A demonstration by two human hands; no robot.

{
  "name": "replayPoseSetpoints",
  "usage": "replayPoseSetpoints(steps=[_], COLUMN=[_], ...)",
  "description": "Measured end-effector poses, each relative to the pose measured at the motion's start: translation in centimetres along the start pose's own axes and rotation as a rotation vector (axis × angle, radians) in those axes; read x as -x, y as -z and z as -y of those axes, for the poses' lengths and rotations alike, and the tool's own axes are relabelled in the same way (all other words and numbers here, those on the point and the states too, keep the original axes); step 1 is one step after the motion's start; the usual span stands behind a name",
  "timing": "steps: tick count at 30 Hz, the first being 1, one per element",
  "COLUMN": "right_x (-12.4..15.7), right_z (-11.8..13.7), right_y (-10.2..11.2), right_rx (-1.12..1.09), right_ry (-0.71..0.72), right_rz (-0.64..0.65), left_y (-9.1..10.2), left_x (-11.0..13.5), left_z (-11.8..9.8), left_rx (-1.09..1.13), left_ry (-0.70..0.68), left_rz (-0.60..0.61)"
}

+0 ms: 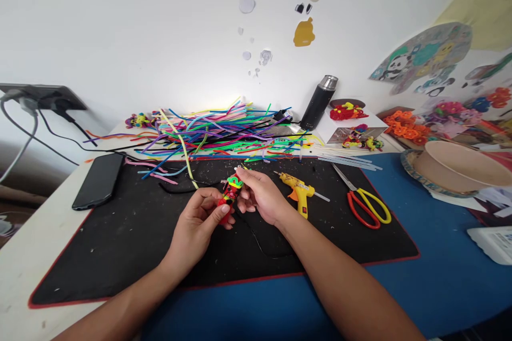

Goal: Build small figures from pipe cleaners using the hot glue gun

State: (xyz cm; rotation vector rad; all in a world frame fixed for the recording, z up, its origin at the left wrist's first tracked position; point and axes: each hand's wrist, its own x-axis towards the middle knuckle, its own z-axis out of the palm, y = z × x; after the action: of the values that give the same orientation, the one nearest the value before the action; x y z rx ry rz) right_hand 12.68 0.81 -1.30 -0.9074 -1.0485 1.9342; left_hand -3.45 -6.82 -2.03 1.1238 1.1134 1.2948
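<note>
Over the black mat [132, 256] I hold a small pipe-cleaner figure [233, 186], red with green, yellow and black parts. My left hand [204, 213] pinches its lower red part between thumb and fingers. At the figure's top end, my right hand [260, 192] has thumb and forefinger closed on it; the fingers cover what exactly they grip. A yellow glue gun [296, 192] lies just right of my right hand, its cord running under my wrists. Further right are scissors [364, 202] with one red and one yellow handle.
A heap of colourful pipe cleaners [224, 130] lies along the wall. Behind the scissors are clear glue sticks [350, 161]. A black thermos [319, 102] stands near a white box [352, 128]. The phone [100, 181] lies left, bowls [460, 168] right.
</note>
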Motion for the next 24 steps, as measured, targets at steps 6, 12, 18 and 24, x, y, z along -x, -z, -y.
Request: replayPoseSetpoints(steps=[6,12,18,24], right_x=[-0.03,0.01,0.0,-0.04], right_z=[-0.06,0.05,-0.05,-0.2], right_y=[0.04,-0.05,0.02,0.08], right_rx=[0.003,0.006,0.006,0.004], right_ry=[0.001,0.0,-0.01,-0.002], right_rz=[0.005,-0.003,-0.002,0.007], left_y=[-0.05,-0.13,-0.17,-0.17], left_x=[0.0,0.0,-0.04,-0.1], left_z=[0.03,-0.03,-0.09,-0.19], left_rx=[-0.003,-0.001,0.009,0.004], left_ry=[-0.002,-0.012,-0.01,0.004], left_rz=[0.001,-0.001,-0.001,-0.006])
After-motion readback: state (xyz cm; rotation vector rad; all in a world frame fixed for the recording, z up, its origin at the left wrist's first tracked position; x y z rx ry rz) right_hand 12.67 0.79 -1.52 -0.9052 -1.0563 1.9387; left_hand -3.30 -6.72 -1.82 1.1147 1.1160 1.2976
